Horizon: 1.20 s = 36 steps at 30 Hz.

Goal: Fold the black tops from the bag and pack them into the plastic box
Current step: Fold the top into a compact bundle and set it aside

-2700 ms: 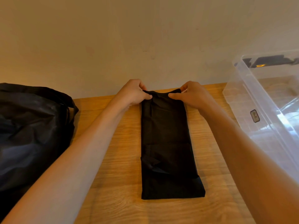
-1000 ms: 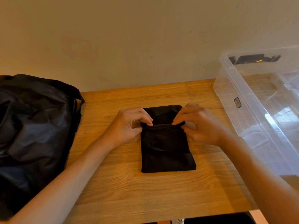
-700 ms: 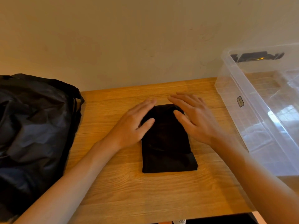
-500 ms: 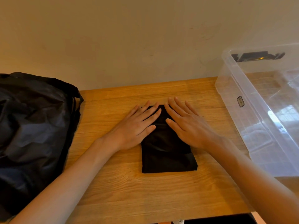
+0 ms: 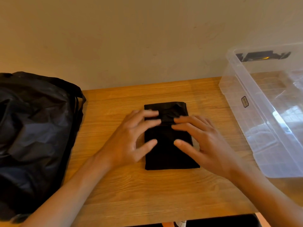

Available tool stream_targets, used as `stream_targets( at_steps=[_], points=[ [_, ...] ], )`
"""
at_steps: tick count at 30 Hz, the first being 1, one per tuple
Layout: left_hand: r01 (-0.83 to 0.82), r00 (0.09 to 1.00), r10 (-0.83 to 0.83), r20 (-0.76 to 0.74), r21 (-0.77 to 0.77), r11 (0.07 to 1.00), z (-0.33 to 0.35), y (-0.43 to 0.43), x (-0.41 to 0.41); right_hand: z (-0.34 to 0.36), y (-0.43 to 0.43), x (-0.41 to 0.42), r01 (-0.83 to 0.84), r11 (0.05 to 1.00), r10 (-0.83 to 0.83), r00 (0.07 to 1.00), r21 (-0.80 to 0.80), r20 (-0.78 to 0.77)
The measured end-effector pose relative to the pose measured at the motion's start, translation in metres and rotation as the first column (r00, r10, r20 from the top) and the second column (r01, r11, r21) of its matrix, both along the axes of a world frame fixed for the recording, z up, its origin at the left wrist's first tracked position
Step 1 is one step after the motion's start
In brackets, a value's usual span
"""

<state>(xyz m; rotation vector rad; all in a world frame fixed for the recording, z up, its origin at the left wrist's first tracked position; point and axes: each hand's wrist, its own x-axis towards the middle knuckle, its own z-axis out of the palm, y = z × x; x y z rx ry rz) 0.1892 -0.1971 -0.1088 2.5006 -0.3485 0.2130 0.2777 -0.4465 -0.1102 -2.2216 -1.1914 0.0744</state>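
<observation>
Top: the black top (image 5: 167, 149) lies folded into a small rectangle on the desk (image 5: 147, 190), between bag and box.
Left hand: your left hand (image 5: 131, 138) is spread, fingers straight, over the top's left edge, grasping nothing.
Right hand: your right hand (image 5: 206, 141) is spread likewise over its right side.
Bag: the black bag (image 5: 32, 136) sits at the desk's left end.
Box: the clear plastic box (image 5: 242, 89) stands at the right, well apart from the top.
</observation>
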Motion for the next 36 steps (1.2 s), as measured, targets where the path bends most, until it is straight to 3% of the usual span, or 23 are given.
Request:
stream_targets(
  at_steps=[4, 8, 12, 16, 21, 24, 27, 29, 32, 36],
  points=[
    [0.105, 0.992, -0.107, -0.071, -0.031, 0.994, -0.012, 0.001, -0.012, -0.014, -0.007, -0.016, -0.011, 0.999, 0.013, 0.999, 0.044, -0.039],
    [0.007, 0.998, -0.015, -0.062, -0.126, 0.992, -0.015, 0.0, -0.003, -0.02, -0.007, -0.02, 0.066, 0.996, -0.057, 0.988, 0.057, -0.141],
    [-0.194, 0.948, 0.111, -0.297, -0.266, 0.944, -0.004, -0.005, 0.007, -0.02, -0.006, -0.022, 0.165, 0.986, -0.155, 0.967, 0.034, -0.2],
    [-0.271, 0.917, 0.196, -0.349, -0.181, 0.945, -0.005, -0.01, 0.015, -0.026, -0.002, -0.019, 0.212, 0.977, -0.209, 0.953, -0.008, -0.219],
    [-0.288, 0.927, 0.238, -0.288, -0.145, 0.946, -0.008, -0.008, 0.014, -0.033, -0.002, -0.021, 0.252, 0.968, -0.249, 0.957, -0.001, -0.149],
    [-0.255, 0.965, 0.252, -0.074, -0.032, 0.966, -0.014, -0.013, 0.009, -0.034, -0.006, -0.025, 0.228, 0.971, -0.223, 0.972, 0.074, -0.066],
    [-0.161, 0.962, 0.147, 0.23, 0.041, 0.986, -0.019, -0.022, -0.001, -0.039, -0.013, -0.024, 0.074, 0.993, -0.096, 0.958, 0.091, 0.271],
    [-0.038, 0.948, 0.002, 0.319, 0.108, 0.993, -0.023, -0.024, -0.008, -0.046, -0.019, -0.018, -0.041, 0.999, 0.027, 0.913, 0.026, 0.407],
    [0.083, 0.946, -0.163, 0.281, 0.274, 0.958, -0.031, -0.012, -0.018, -0.048, -0.025, -0.013, -0.108, 0.993, 0.119, 0.888, -0.049, 0.444],
    [0.134, 0.97, -0.203, 0.134, 0.402, 0.906, -0.031, 0.0, -0.034, -0.039, -0.036, -0.018, -0.159, 0.982, 0.185, 0.913, -0.101, 0.364]
  ],
)
